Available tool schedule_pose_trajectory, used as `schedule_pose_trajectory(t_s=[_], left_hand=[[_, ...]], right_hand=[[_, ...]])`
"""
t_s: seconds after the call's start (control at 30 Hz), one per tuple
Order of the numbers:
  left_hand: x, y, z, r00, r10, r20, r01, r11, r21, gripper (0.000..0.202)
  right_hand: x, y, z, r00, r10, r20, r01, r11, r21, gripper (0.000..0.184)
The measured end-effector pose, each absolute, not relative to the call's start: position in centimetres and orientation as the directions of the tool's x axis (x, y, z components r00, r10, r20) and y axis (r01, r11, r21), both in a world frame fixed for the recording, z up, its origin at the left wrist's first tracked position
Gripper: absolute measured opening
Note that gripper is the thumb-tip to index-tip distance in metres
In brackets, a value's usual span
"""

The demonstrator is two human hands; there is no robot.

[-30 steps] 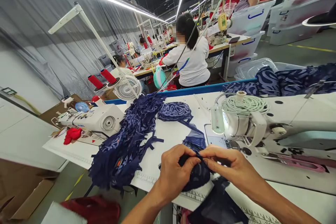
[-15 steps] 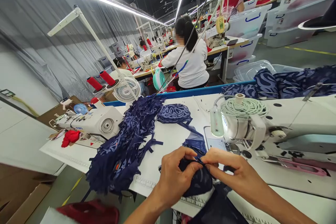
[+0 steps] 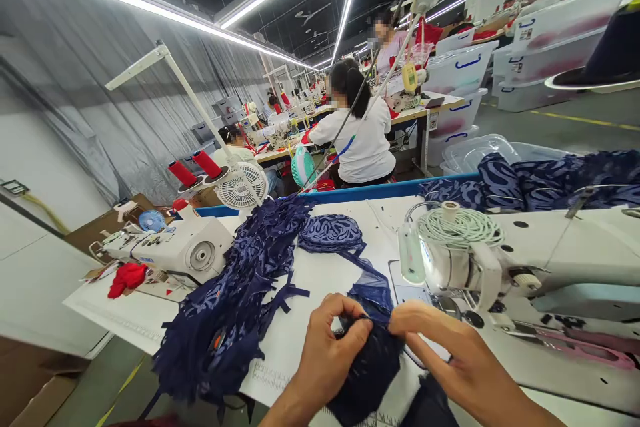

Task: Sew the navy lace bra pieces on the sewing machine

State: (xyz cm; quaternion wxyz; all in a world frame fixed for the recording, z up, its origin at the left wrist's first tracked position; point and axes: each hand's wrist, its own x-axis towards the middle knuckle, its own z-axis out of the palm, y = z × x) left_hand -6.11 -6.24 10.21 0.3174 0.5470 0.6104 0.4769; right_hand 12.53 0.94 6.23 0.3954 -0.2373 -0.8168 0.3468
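Observation:
A dark navy piece of fabric [image 3: 367, 370], partly sheer, hangs between my hands over the front of the white sewing table [image 3: 320, 273]. My left hand [image 3: 333, 340] pinches its upper edge between thumb and forefinger. Close beside it, my right hand [image 3: 435, 333] is closed on the same edge, its fingertips partly hidden by the cloth. Behind the fingers, a sheer navy panel [image 3: 373, 283] lies next to the machine's needle plate. A stack of patterned navy cups [image 3: 331, 232] sits farther back. To the left spreads a long heap of navy pieces [image 3: 235, 293].
On the right stands a sewing machine [image 3: 560, 247] with a coil of pale green cord [image 3: 457, 225] on top; pink-handled scissors [image 3: 595, 350] lie beneath its arm. Another machine [image 3: 175, 247] is at left. Beyond the blue edge [image 3: 345, 195], a person in white [image 3: 353, 140] sits.
My hands have come slightly apart, and the fabric between them has turned and hangs lower. The camera view has tilted up a little.

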Motion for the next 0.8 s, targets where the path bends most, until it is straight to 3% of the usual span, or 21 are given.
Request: schedule_pose_trajectory(t_s=[0.1, 0.27, 0.47, 0.63, 0.8], left_hand=[[-6.5, -6.1, 10.6, -0.171, 0.969, 0.179, 0.404, -0.097, 0.91, 0.009], [-6.6, -6.0, 10.6, -0.117, 0.967, 0.227, 0.423, -0.158, 0.892, 0.007], [-6.8, -6.1, 10.7, -0.105, 0.975, 0.195, 0.393, -0.14, 0.909, 0.006], [-7.2, -6.3, 10.5, -0.107, 0.989, 0.102, 0.303, -0.065, 0.951, 0.013], [-7.3, -7.0, 10.1, -0.018, 0.999, 0.029, 0.146, -0.026, 0.989, 0.018]], right_hand=[[12.4, 1.0, 6.3, -0.586, 0.603, 0.54, 0.096, 0.714, -0.694, 0.024], [11.5, 0.7, 6.7, -0.605, 0.707, 0.365, 0.089, 0.516, -0.852, 0.02], [11.5, 0.9, 7.2, -0.7, 0.681, 0.214, 0.08, 0.373, -0.924, 0.029], [12.0, 0.7, 7.1, -0.651, 0.72, 0.238, 0.185, 0.455, -0.871, 0.029], [12.8, 0.1, 6.5, -0.609, 0.679, 0.409, 0.221, 0.641, -0.735, 0.022]])
